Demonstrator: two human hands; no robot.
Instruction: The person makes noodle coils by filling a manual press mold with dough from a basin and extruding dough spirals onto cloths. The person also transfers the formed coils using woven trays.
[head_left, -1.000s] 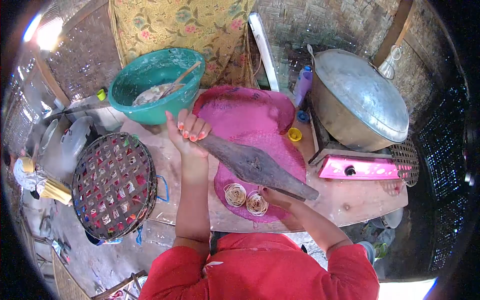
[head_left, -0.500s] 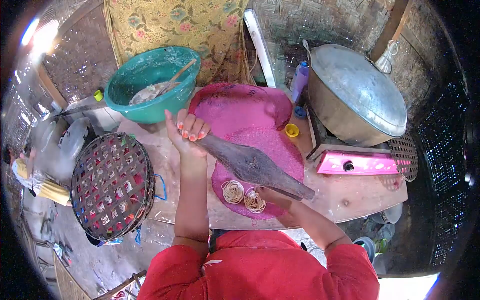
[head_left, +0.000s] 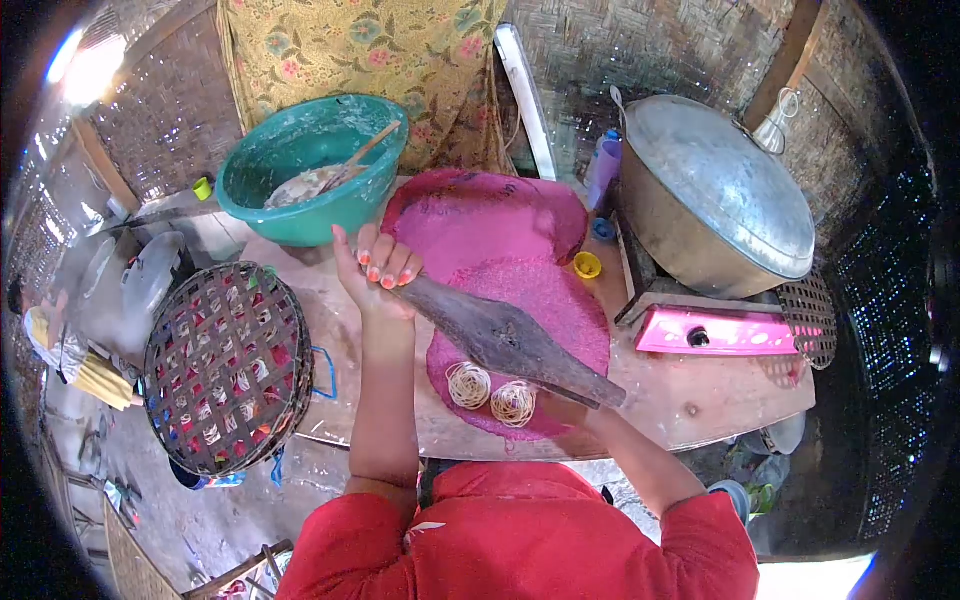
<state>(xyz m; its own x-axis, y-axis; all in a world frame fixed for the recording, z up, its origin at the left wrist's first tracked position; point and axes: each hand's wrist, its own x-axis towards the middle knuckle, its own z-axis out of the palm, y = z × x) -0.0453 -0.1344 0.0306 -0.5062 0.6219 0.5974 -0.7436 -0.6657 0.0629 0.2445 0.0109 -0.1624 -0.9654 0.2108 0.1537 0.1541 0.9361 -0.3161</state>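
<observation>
My left hand is closed around one end of a dark wooden press, which has a wide middle and narrow handle ends. The press slants down to the right above a round pink mat. Under its far handle is my right hand, whose fingers are mostly hidden by the wood. Two nests of thin pale noodle strands lie side by side near the mat's front edge: the left nest and the right nest. The right nest is closest to my right hand.
A green basin holding white dough and a stick stands at the back left. A woven tray is at left. A large lidded pot sits over a pink stove at right. Another pink mat lies behind, near a yellow cup.
My right hand has drawn back a little from the right noodle nest, further under the press handle. My left hand keeps its hold, and the view has shifted slightly.
</observation>
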